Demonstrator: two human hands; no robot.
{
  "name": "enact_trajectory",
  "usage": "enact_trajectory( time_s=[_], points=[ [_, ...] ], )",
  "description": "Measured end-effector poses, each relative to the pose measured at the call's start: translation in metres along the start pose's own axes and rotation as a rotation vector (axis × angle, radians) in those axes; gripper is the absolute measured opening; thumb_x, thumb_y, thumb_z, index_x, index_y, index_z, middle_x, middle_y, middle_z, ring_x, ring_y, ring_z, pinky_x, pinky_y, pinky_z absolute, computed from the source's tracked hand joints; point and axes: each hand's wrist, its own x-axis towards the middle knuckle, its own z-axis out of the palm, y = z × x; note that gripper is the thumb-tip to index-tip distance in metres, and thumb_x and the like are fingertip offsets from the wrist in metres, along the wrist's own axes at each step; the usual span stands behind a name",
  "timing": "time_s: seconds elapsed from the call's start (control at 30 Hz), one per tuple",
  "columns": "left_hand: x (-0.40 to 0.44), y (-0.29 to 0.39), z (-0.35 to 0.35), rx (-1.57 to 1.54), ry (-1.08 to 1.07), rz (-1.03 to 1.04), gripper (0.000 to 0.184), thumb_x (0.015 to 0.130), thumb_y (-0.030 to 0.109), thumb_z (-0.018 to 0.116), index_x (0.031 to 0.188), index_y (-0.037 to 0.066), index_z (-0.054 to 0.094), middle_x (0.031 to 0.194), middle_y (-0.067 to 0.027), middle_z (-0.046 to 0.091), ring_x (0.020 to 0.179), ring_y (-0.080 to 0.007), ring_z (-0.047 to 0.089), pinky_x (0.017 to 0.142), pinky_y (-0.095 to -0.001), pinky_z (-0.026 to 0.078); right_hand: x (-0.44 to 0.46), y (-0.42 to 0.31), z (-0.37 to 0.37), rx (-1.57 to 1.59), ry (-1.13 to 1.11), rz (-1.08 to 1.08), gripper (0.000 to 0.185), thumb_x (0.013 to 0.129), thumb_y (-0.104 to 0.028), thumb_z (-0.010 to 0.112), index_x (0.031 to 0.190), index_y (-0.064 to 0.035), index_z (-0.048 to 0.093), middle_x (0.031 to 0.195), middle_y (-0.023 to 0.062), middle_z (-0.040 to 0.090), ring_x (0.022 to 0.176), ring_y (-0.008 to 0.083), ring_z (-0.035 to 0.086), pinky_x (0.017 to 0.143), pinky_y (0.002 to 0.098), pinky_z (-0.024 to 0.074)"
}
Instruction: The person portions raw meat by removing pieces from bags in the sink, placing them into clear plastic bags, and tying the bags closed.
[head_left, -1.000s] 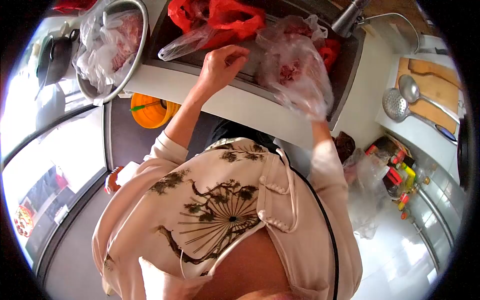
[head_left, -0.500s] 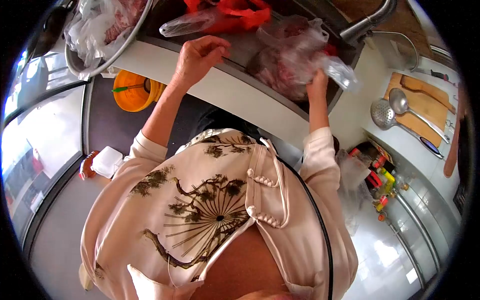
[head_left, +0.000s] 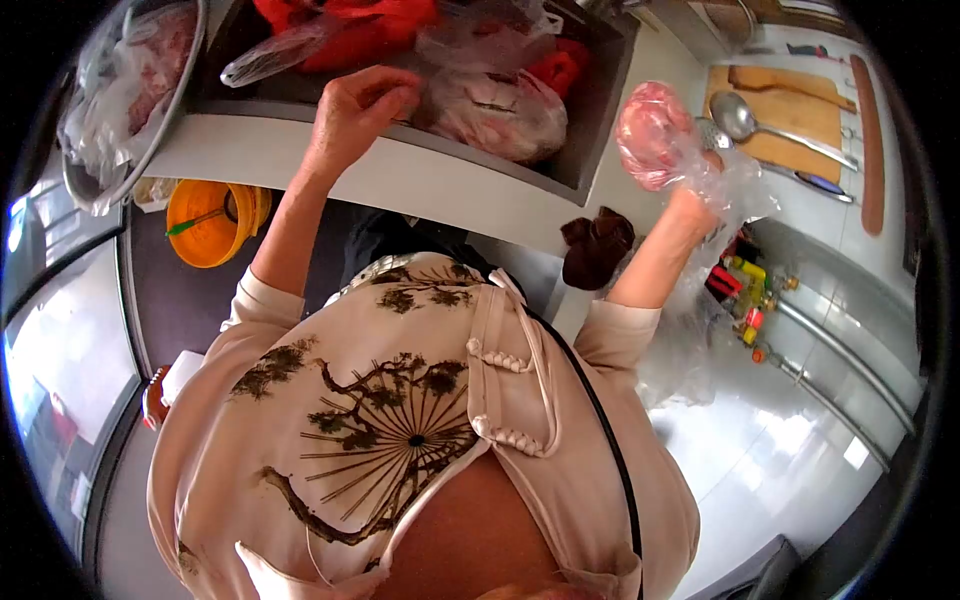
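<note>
My right hand (head_left: 692, 205) is closed on the gathered neck of a clear plastic bag of meat (head_left: 655, 135), raised beside the sink on the right. Pink-red meat bulges at the bag's far end, and loose plastic hangs around my wrist. Over the front rim of the sink (head_left: 585, 165) hovers my left hand (head_left: 362, 108), its fingers loosely curled together and nothing visible in them. Inside the sink lies another clear bag with pale, reddish contents (head_left: 500, 115). Red plastic bags (head_left: 370, 35) lie behind my left hand.
At the left, a round basin (head_left: 190, 100) holds bagged meat. An orange bucket (head_left: 205, 225) stands below the counter. A cutting board (head_left: 775, 110), a ladle (head_left: 735, 115) and a skimmer hang at the right. A dark brown cloth (head_left: 598, 248) hangs at the counter's front edge.
My right hand has lifted the bag of meat out of the sink and carried it right. The view has shifted rightward; my left hand stays near the sink rim. The brown cloth now shows.
</note>
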Motion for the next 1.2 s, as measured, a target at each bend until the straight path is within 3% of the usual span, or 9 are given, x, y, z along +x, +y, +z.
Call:
enact_trajectory(
  time_s=[0.33, 0.63, 0.77, 0.83, 0.93, 1.0, 1.07, 1.2],
  points=[
    [-0.015, 0.001, 0.009, 0.001, -0.01, -0.06, 0.019, 0.088, 0.012, 0.055, 0.103, 0.002, 0.063, 0.085, -0.0046, 0.066, 0.07, -0.0068, 0.056, 0.059, -0.0208, 0.044, -0.011, -0.027, -0.016, 0.356, 0.253, 0.073, 0.034, 0.087, -0.024, 0.04, 0.112, -0.001, 0.049, 0.117, 0.0147, 0.046, 0.107, 0.0303, 0.044, 0.093, 0.0463, 0.0345],
    [-0.019, 0.014, 0.006, 0.064, 0.01, -0.09, 0.019, 0.087, 0.012, 0.054, 0.101, 0.002, 0.063, 0.083, -0.0048, 0.066, 0.069, -0.0068, 0.058, 0.06, -0.02, 0.047, 0.001, -0.006, -0.053, 0.256, 0.423, -0.021, 0.047, 0.087, -0.028, 0.037, 0.124, -0.0004, 0.044, 0.133, 0.0141, 0.04, 0.123, 0.0326, 0.037, 0.105, 0.0461, 0.0272],
    [-0.019, 0.01, 0.006, 0.121, 0.004, -0.089, 0.02, 0.087, 0.012, 0.056, 0.104, 0.003, 0.062, 0.086, -0.0049, 0.066, 0.07, -0.0068, 0.057, 0.059, -0.0205, 0.045, 0.015, 0.012, -0.069, 0.281, 0.265, -0.141, 0.048, 0.086, -0.029, 0.038, 0.123, 0.0003, 0.044, 0.132, 0.0149, 0.041, 0.12, 0.0327, 0.04, 0.103, 0.0464, 0.0303],
    [-0.018, 0.013, 0.01, 0.045, -0.013, -0.045, 0.019, 0.087, 0.013, 0.057, 0.103, 0.003, 0.062, 0.085, -0.0047, 0.066, 0.07, -0.0065, 0.057, 0.059, -0.0205, 0.045, 0.033, 0.026, -0.094, 0.1, 0.318, -0.145, 0.045, 0.084, -0.026, 0.04, 0.119, 0.0023, 0.048, 0.126, 0.0185, 0.046, 0.114, 0.0321, 0.045, 0.098, 0.0461, 0.0361],
    [-0.015, 0.011, 0.016, 0.059, -0.033, -0.022, 0.02, 0.087, 0.013, 0.057, 0.103, 0.003, 0.062, 0.087, -0.0048, 0.066, 0.07, -0.0064, 0.057, 0.06, -0.0213, 0.046, 0.056, 0.041, -0.123, -1.095, 0.561, -0.111, 0.059, 0.074, -0.035, 0.06, 0.11, 0.0106, 0.052, 0.11, 0.0255, 0.056, 0.096, 0.0372, 0.056, 0.087, 0.0425, 0.0434],
    [-0.013, 0.015, 0.015, 0.205, -0.037, -0.029, 0.02, 0.086, 0.011, 0.057, 0.105, 0.003, 0.06, 0.089, -0.0044, 0.065, 0.073, -0.0079, 0.058, 0.063, -0.0227, 0.049, 0.061, 0.035, -0.126, -1.34, 0.545, -0.118, 0.062, 0.075, -0.037, 0.062, 0.11, 0.0123, 0.05, 0.11, 0.0286, 0.054, 0.097, 0.0366, 0.055, 0.086, 0.0409, 0.0439],
    [-0.012, 0.011, 0.012, 0.158, -0.014, 0.002, 0.019, 0.084, 0.01, 0.059, 0.102, 0.004, 0.061, 0.086, -0.0035, 0.064, 0.075, -0.0096, 0.058, 0.067, -0.0253, 0.05, 0.06, 0.04, -0.133, -1.41, 0.428, -0.159, 0.06, 0.076, -0.035, 0.061, 0.112, 0.0112, 0.049, 0.112, 0.0281, 0.053, 0.098, 0.036, 0.054, 0.087, 0.041, 0.0434],
    [-0.009, 0.035, 0.013, 0.22, 0.051, 0.1, 0.019, 0.08, 0.007, 0.06, 0.098, 0.002, 0.062, 0.077, -0.0049, 0.064, 0.068, -0.0094, 0.058, 0.061, -0.0252, 0.048, 0.028, 0.028, -0.136, -1.302, 0.246, -0.199, 0.054, 0.078, -0.03, 0.058, 0.115, 0.0091, 0.048, 0.115, 0.0269, 0.05, 0.102, 0.0348, 0.052, 0.088, 0.0412, 0.0423]
  ],
)
